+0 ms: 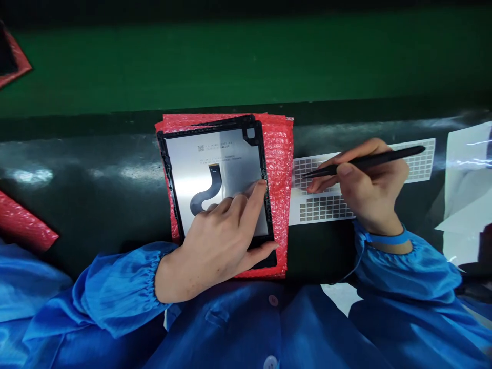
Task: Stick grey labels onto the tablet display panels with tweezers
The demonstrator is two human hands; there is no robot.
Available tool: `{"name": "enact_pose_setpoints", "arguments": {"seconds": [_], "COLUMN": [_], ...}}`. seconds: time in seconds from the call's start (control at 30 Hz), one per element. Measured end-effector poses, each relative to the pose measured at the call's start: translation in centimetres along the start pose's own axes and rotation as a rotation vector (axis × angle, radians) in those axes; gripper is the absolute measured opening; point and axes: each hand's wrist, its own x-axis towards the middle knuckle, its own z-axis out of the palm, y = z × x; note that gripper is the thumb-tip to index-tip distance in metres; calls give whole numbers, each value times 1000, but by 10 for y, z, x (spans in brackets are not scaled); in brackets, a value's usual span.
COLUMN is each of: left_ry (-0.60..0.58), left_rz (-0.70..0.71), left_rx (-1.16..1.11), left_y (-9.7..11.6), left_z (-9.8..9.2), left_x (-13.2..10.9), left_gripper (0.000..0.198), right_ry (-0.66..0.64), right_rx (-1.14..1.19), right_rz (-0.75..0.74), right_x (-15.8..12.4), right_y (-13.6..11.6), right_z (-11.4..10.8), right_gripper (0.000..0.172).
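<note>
My left hand [221, 238] lies over a tablet screen panel [238, 177], its index finger stretched to the panel's right edge and its thumb spread lower down. The panel has a silver back, a black frame and a curved dark flex cable [215, 184]. Beneath it are red bubble-wrap bags [280, 195], and a second black frame edge shows at the top. Black tweezers [361, 163] are pinched in my right hand [371, 187], their tips above a white sheet of small grey stickers [326, 209]. Part of this sheet is hidden by the hand.
Pieces of red bubble wrap [23, 220] lie at the left, one at the upper left under a dark item. A green strip [246, 61] runs along the far side of the dark work surface. White sheets [469, 179] are at the right. A blue wrist strap [388, 238] circles my right wrist.
</note>
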Motion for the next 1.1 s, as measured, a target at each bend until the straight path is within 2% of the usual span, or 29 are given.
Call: {"name": "enact_pose_setpoints", "arguments": {"seconds": [0.2, 0.43, 0.7, 0.93, 1.1], "left_ry": [40, 37, 46, 35, 38], "left_rz": [54, 62, 72, 74, 71], "left_rx": [35, 57, 48, 61, 70], "left_y": [-1, -1, -1, -1, -1], "left_z": [1, 0, -2, -3, 0], "left_x": [-1, -1, -1, 0, 1], "left_gripper": [89, 86, 83, 86, 85], "right_ry": [-36, -85, -119, -166, -176], "right_rx": [-113, -153, -256, -247, -86], "right_rz": [29, 77, 65, 76, 105], "right_x": [-22, -17, -16, -13, -6], "right_y": [18, 21, 17, 15, 15], "right_z": [-12, -9, -9, -9, -12], "right_gripper": [15, 21, 14, 14, 15]}}
